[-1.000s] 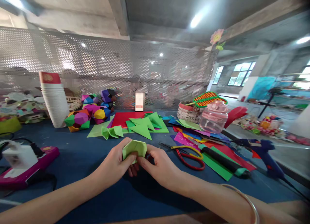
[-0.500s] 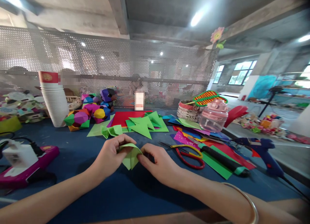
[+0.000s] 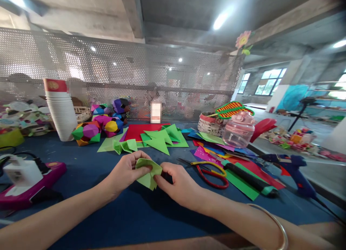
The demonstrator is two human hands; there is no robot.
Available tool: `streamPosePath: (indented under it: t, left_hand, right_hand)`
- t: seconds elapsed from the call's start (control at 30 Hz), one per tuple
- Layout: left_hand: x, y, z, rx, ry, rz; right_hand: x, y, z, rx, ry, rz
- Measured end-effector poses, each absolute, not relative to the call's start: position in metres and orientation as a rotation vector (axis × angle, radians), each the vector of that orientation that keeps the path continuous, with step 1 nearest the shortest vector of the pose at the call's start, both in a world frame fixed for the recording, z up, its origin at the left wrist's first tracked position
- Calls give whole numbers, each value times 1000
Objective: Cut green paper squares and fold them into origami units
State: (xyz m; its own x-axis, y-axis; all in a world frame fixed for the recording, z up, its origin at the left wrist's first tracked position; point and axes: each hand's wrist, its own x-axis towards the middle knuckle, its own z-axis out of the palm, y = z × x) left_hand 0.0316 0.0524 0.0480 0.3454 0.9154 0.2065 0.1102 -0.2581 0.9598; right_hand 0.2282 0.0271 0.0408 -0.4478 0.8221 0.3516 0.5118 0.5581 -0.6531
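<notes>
the left hand (image 3: 127,173) pinches a folded light green paper (image 3: 149,180) between its thumb and fingers. the right hand (image 3: 181,185) holds the same paper by its near edge, thumb and finger close together. the paper is over the blue table (image 3: 108,221), just left of the scissors (image 3: 203,164). the scissors have red and yellow handles. behind the scissors and to the left are pointy green papers (image 3: 158,140) by a red sheet (image 3: 135,132). farther left of the scissors are bright paper balls (image 3: 90,133) and a tall stack of cups (image 3: 61,116). behind the scissors, to the right, is a pink see-through bottle (image 3: 238,132). a blue glue gun (image 3: 294,167) lies well to the right of the scissors.
</notes>
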Motion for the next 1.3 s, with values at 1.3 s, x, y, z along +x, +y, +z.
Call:
streamPosePath:
  t: [1.3]
  left_hand:
    - [36,43,45,1410,948,1246]
  right_hand:
    - [224,26,43,-939,-2079,808]
